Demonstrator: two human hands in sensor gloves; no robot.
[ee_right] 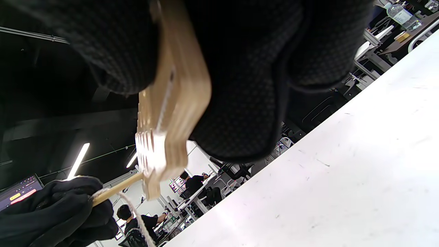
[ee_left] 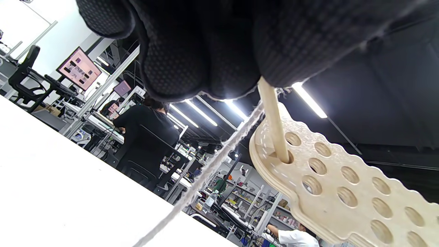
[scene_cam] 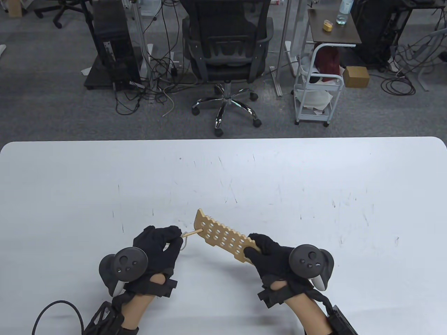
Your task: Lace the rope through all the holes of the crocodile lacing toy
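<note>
Low in the table view, slightly left of centre, the crocodile lacing toy (scene_cam: pixel 223 236) is held up off the white table (scene_cam: pixel 223 181), running diagonally from upper left to lower right. It is a flat slab of pale plywood, long and narrow, with scalloped edges and rows of round punched holes; the left wrist view shows its layered ply edge and a faint stitched-looking dashed line near the rounded end (ee_left: pixel 329 185).

The right hand (scene_cam: pixel 270 254), in a black knit glove with a fine dotted grip texture, clamps the toy's lower-right end between thumb and fingers. In the right wrist view the board (ee_right: pixel 171 103) passes edge-on between those gloved fingers (ee_right: pixel 247 113).

The left hand (scene_cam: pixel 157 244), gloved the same way, pinches a slim wooden needle (scene_cam: pixel 191 233), a smooth round dowel of light wood. The needle's tip sits in a hole near the toy's upper-left end, which the left wrist view shows plainly (ee_left: pixel 276 127). A rope (ee_left: pixel 212 168) of pale, fuzzy twisted fibre trails from the needle's held end down toward the table (its far end runs out of frame).

A rounded black tracker is strapped on the back of each hand (scene_cam: pixel 124 263). The tabletop is matte white with fine dark scuffs.
</note>
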